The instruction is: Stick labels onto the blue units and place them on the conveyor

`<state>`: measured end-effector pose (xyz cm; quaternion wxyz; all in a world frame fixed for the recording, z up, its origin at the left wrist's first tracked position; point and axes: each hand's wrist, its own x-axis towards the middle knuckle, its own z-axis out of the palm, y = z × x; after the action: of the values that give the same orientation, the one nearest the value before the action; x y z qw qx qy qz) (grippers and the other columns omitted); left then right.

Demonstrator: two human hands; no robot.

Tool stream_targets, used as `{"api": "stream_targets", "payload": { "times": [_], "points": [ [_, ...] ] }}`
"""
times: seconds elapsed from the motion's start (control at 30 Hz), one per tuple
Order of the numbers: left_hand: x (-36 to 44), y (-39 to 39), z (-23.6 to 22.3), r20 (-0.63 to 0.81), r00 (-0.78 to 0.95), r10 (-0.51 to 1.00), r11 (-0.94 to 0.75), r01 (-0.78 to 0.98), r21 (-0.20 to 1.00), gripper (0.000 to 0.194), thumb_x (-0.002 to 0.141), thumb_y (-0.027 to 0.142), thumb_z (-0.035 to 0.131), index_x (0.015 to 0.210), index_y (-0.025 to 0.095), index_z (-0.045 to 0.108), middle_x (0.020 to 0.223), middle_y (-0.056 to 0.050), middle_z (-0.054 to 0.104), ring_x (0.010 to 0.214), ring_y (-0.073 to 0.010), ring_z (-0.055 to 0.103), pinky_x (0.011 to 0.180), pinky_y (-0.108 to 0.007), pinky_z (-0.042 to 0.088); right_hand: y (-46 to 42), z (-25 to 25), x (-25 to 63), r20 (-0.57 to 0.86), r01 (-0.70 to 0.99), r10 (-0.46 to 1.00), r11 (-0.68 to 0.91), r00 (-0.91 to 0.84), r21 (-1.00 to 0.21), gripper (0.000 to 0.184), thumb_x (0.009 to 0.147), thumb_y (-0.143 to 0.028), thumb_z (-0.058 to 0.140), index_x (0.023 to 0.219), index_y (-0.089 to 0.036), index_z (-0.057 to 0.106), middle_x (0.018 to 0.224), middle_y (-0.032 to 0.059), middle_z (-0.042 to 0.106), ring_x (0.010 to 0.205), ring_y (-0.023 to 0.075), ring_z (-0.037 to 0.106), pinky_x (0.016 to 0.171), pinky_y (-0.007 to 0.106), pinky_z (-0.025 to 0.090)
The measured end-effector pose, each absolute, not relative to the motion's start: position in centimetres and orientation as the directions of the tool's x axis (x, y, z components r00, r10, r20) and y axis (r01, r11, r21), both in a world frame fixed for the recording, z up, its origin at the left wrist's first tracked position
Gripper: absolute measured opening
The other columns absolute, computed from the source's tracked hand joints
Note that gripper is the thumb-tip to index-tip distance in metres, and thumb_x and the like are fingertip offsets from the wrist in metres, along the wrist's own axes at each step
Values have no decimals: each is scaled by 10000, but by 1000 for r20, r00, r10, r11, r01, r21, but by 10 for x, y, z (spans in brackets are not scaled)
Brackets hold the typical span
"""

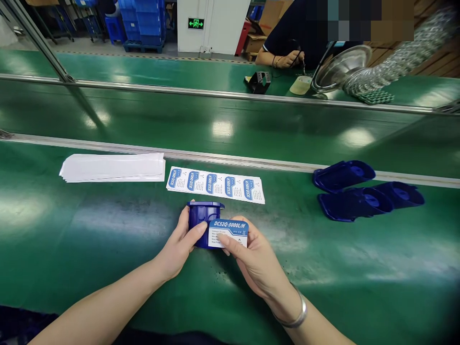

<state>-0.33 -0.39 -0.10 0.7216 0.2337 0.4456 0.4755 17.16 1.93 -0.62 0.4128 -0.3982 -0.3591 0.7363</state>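
Note:
My left hand [183, 239] is wrapped round a dark blue plastic housing [203, 211], its thumb pressed on the front face. Between thumb and fingers my right hand [247, 254] pinches a white and blue label [230, 227] printed "DC52Q-5000L/H". The label lies across the right part of the housing's front; whether it is stuck there I cannot tell. Just beyond my hands is a sheet of similar labels [215, 185]. To its left rests a stack of white paper strips [113, 167].
Several dark blue housings [354, 203] lie at the right by a pale rail [233, 162]. Across the bench, a person's hand [293, 60] works near a metal exhaust hood [341, 69] with a flexible duct. A small black holder [259, 82] stands beyond the metal bar.

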Motion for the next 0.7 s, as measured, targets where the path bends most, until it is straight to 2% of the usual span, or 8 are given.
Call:
{"api": "stream_targets", "payload": {
  "times": [0.33,0.5,0.7],
  "points": [
    [-2,-6,-2,-426,149,892,443,-473,762,807,936,444,656,1596,370,197,1565,-52,469,1382,-299,491,1101,-411,447,18,-8,173,-303,-309,893,-407,-333,-860,335,788,-389,906,865,-219,627,730,-34,576,644,126,472,620,227,421],
    [-3,-6,-3,-418,156,895,440,-467,767,806,944,443,645,1599,363,183,1570,-57,460,1374,-292,496,1074,-378,462,17,-9,172,-299,-318,894,-405,-334,-857,303,810,-355,895,879,-220,633,736,-38,574,649,115,470,619,209,417],
    [-3,-7,-3,-415,158,896,438,-467,768,811,953,430,634,1605,361,157,1557,-65,476,1374,-297,496,1075,-390,457,17,-8,173,-292,-333,893,-406,-341,-851,281,825,-339,887,889,-220,641,727,-42,569,651,106,473,629,194,428]
  ]
}}
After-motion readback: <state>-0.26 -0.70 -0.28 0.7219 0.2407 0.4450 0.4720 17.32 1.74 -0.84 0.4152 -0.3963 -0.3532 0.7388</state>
